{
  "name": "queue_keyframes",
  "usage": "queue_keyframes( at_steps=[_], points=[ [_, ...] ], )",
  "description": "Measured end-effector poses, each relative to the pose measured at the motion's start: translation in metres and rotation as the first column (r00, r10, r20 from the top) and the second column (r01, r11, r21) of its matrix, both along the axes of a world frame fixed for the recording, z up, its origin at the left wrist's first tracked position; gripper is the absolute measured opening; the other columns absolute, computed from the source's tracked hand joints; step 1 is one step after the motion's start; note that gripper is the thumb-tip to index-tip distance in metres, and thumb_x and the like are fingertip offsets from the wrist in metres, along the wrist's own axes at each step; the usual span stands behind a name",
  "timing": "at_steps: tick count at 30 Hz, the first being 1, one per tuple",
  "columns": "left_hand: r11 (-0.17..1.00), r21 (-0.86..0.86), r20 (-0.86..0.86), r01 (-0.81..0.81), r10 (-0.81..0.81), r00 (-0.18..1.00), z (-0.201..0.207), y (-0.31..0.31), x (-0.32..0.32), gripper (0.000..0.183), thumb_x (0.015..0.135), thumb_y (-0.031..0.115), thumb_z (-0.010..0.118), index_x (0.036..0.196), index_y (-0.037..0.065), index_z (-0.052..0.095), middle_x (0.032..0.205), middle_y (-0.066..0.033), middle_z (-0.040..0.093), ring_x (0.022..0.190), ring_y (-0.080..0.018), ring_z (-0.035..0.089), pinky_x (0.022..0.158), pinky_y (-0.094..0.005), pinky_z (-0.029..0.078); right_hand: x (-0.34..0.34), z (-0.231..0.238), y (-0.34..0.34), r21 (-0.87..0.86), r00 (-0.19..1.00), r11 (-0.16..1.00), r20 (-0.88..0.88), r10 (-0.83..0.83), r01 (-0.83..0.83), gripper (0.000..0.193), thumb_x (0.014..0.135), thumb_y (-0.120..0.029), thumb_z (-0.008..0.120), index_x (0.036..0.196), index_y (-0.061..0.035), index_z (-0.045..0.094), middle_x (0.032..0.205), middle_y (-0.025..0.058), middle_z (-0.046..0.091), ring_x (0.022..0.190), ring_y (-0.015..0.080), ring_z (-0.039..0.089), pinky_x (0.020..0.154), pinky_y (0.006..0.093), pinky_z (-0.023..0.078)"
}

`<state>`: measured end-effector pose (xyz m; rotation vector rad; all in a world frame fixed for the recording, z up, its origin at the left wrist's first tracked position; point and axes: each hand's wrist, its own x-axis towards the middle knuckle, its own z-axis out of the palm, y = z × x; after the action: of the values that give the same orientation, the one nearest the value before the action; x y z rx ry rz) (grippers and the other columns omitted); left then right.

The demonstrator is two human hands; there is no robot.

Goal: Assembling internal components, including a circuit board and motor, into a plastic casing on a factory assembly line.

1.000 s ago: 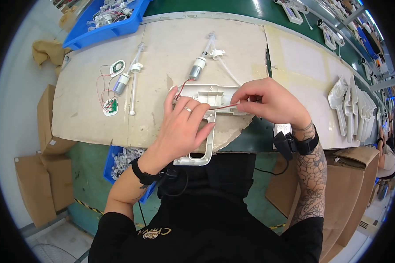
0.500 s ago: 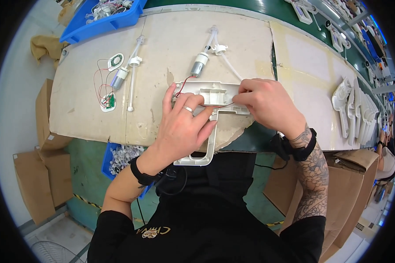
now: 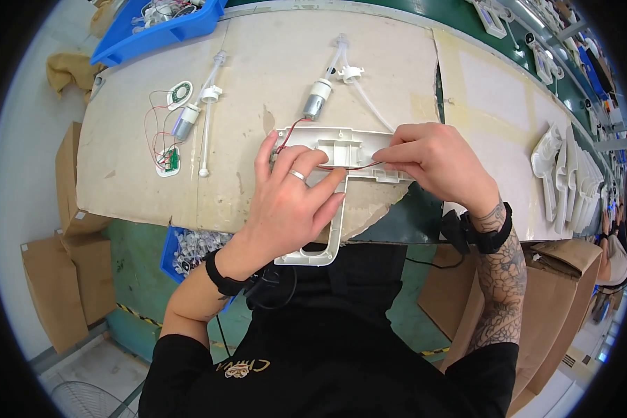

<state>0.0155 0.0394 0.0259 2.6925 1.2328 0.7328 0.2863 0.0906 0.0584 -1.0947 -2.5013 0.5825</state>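
A white plastic half-shell housing with a looped handle lies at the front edge of the worktable, its hollow side up. My left hand holds its left end, fingers spread over it, and a fingertip presses on a thin dark-red wire along the inside. Between thumb and fingers my right hand pinches the wire's right part, over the housing's right end. A small motor pump lies just beyond the housing, with red leads running into its left end. Clear tubing with a white fitting joins the pump.
On the left lies another pump with tubing, wired to a green circuit board. A blue bin of parts stands far left, another below the table edge. White shells are stacked right. Cardboard boxes stand at both sides.
My right hand has moved slightly right, drawing the wire out straighter, and more of the wire shows. The housing has shifted a little to the right. My left hand stays nearly in place.
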Motion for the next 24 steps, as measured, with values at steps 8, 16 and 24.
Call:
queue_keyframes(
  at_steps=[8,16,24],
  points=[
    [1.000,-0.016,-0.015,-0.015,0.014,1.000,0.001,0.001,0.002,0.032,0.085,0.024,0.078,0.116,0.015,0.078,0.121,-0.0066,0.061,0.123,-0.0296,0.054,0.120,-0.0624,0.021,-0.014,-0.004,-0.009,0.277,0.958,0.956,0.287,0.009,-0.092,0.016,0.077,-0.009,0.066,0.088,-0.0145,0.077,0.085,0.0049,0.063,0.081,0.0240,0.065,0.072,0.0387,0.051],
    [0.999,0.044,-0.067,-0.031,0.034,0.997,0.002,0.000,0.007,0.029,0.087,0.026,0.075,0.112,0.012,0.076,0.119,-0.0083,0.060,0.123,-0.0303,0.053,0.119,-0.0648,0.023,-0.010,-0.010,-0.009,0.482,0.946,0.868,0.322,-0.046,-0.122,0.007,0.078,-0.012,0.066,0.083,-0.0123,0.072,0.088,0.0019,0.058,0.091,0.0203,0.058,0.080,0.0369,0.045],
    [0.998,0.010,-0.067,-0.058,0.059,0.996,0.000,-0.005,0.006,0.028,0.090,0.026,0.074,0.115,0.014,0.077,0.124,-0.0074,0.060,0.128,-0.0304,0.051,0.120,-0.0659,0.018,0.010,0.015,0.016,0.231,0.983,0.972,0.165,-0.079,0.039,0.019,0.085,-0.024,0.078,0.094,-0.0077,0.076,0.103,0.0081,0.069,0.106,0.0276,0.063,0.088,0.0408,0.050]
  ],
)
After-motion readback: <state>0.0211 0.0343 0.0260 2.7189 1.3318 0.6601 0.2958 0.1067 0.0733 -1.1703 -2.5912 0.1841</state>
